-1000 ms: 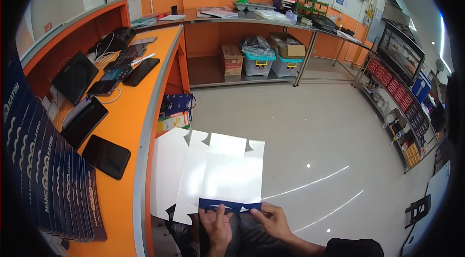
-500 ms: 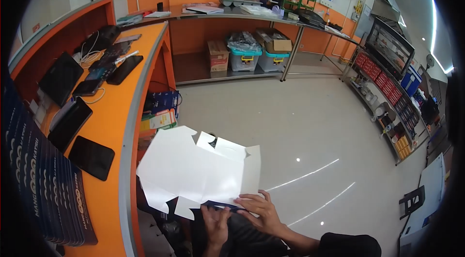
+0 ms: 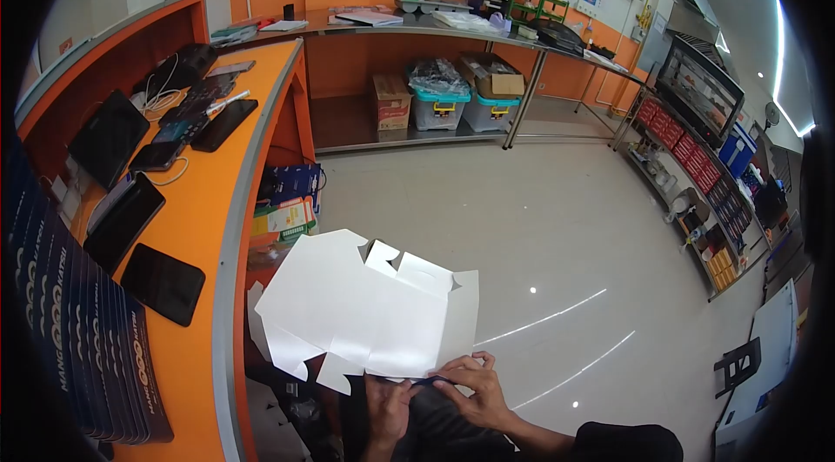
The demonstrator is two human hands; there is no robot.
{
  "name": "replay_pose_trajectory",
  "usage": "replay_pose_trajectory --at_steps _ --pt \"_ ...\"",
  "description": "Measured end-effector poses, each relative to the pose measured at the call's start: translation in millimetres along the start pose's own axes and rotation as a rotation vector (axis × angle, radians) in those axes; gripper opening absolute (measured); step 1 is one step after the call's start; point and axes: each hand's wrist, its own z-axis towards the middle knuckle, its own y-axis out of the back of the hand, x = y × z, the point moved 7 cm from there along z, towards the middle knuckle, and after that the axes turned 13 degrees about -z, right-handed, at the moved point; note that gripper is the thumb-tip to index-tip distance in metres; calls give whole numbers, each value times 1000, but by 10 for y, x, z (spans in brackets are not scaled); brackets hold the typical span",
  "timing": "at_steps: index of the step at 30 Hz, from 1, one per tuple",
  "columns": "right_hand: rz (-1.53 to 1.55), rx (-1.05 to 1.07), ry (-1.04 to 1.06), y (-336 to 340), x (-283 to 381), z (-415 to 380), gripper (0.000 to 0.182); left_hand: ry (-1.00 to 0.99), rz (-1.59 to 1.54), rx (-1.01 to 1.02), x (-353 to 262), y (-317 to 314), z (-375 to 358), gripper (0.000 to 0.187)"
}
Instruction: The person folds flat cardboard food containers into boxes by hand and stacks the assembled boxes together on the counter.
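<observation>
A flat white cardboard box blank (image 3: 365,310) with cut flaps lies over my lap, its blue printed side facing down. My left hand (image 3: 387,405) pinches its near edge from below. My right hand (image 3: 474,388) grips the same edge a little to the right, fingers curled over a thin blue flap. The far flaps stand slightly raised and the blank tilts up to the left.
An orange counter (image 3: 217,175) runs along my left with several dark tablets and phones (image 3: 161,284) on it. A stack of blue printed box blanks (image 3: 78,331) leans at the near left. Storage boxes (image 3: 439,105) sit under a steel table. Shelves (image 3: 696,157) line the right wall.
The blank has been folded and turned: the blue bottom flap seen a second ago is now tucked under, and the right side panel has risen. Both hands shifted slightly right along the near edge.
</observation>
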Motion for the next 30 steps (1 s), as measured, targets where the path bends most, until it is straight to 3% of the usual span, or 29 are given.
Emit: replay_pose_trajectory --at_steps 8,17,30 --pt "45 -48 1 42 -41 -43 21 24 44 21 22 12 -4 66" --pt "-134 43 137 54 72 -10 26 32 45 112 31 2 -35 69" --pt "-277 0 250 84 42 24 16 134 234 204 17 -139 49 65"
